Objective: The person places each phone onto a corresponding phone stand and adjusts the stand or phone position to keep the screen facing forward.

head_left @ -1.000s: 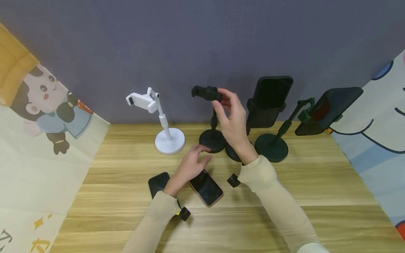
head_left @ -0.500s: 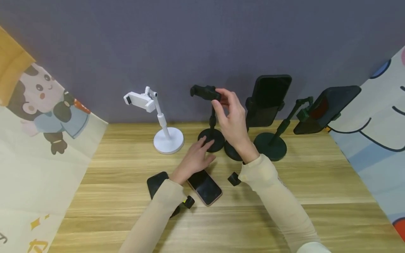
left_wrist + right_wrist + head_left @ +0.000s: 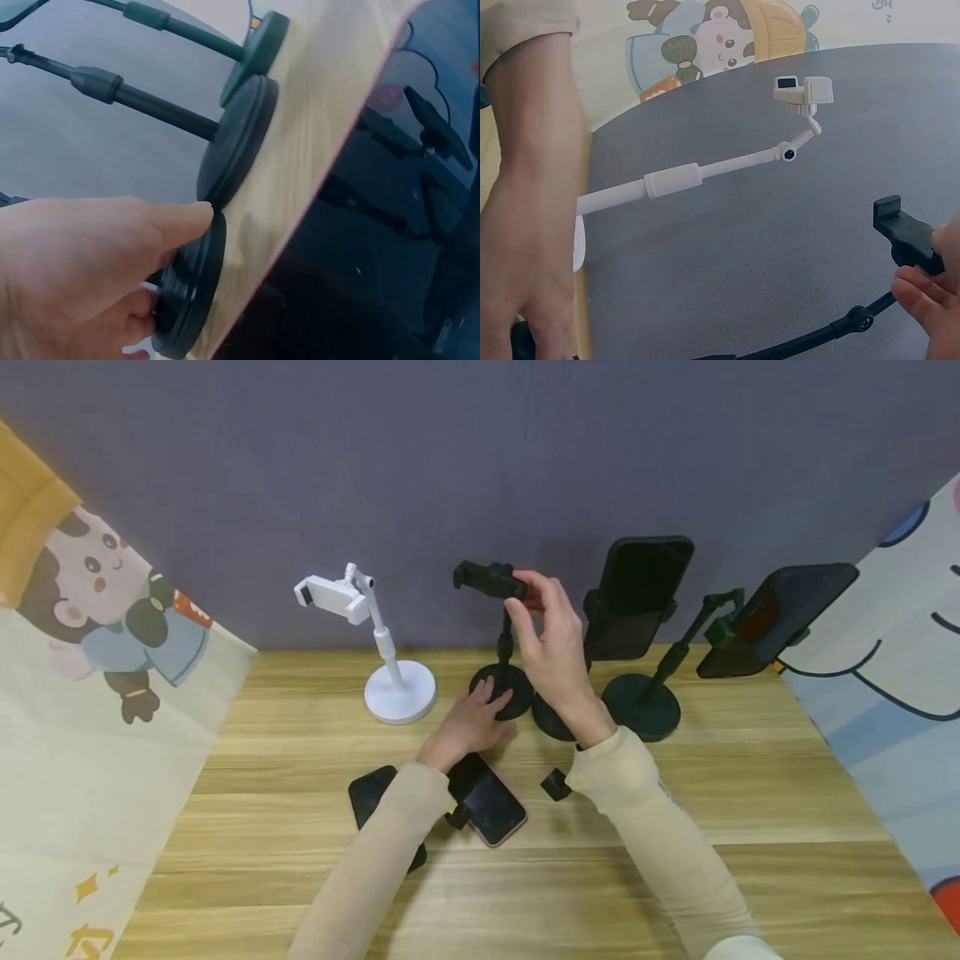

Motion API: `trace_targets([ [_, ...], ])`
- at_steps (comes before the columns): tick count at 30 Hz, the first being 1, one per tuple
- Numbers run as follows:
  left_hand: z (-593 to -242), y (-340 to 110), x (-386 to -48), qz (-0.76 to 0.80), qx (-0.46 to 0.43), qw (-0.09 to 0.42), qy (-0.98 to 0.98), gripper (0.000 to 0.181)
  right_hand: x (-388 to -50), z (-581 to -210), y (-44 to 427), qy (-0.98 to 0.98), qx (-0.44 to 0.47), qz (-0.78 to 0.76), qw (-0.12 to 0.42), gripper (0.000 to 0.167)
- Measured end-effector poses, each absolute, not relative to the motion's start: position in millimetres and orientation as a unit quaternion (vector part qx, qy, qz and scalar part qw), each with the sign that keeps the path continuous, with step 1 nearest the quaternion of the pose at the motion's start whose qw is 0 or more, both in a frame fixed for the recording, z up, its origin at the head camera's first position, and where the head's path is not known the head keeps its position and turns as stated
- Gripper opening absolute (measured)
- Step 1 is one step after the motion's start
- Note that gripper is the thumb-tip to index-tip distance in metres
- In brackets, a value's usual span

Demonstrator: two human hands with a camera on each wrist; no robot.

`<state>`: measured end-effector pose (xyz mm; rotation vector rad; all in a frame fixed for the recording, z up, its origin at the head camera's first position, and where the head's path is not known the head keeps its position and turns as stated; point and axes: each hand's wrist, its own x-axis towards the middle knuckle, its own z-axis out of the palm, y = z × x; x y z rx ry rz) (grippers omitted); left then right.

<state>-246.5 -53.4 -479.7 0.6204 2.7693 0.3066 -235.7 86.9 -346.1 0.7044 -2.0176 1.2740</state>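
In the head view my right hand (image 3: 553,639) pinches the end of the phone clamp (image 3: 487,579) on a black phone stand, thumb in front and fingers behind. The right wrist view also shows this black clamp (image 3: 907,236) at its right edge, with fingertips on it. My left hand (image 3: 471,720) lies on the stand's round base (image 3: 517,692), fingers spread over it. Up close in the left wrist view, the thumb touches the edge of that base (image 3: 196,289); the other fingers are partly hidden. A phone (image 3: 491,806) lies face up just below my left hand.
Left stands a white phone stand (image 3: 400,693) with a bare clamp. To the right, another black stand holds a phone (image 3: 641,597), and a dark green stand (image 3: 643,708) holds a tilted phone (image 3: 780,618). A second phone (image 3: 371,793) lies partly under my left sleeve.
My left hand has moved up and right from above the phone on the table onto the black base. The right hand stays at the clamp.
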Motion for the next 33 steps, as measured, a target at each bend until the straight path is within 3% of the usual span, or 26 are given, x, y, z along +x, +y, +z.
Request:
trace_targets([
  [12, -476, -56, -248, 0.035, 0.225, 0.145, 0.963, 0.060, -232, -346, 88, -0.778, 0.264, 0.473, 0.318, 0.036],
  [23, -476, -45, -225, -0.026, 0.203, 0.097, 0.974, 0.067, -228, -347, 96, -0.778, 0.265, 0.475, 0.313, 0.036],
  [33, -475, -30, -207, -0.074, 0.164, 0.085, 0.980, 0.082, -220, -351, 102, -0.760, 0.270, 0.505, 0.307, 0.035],
])
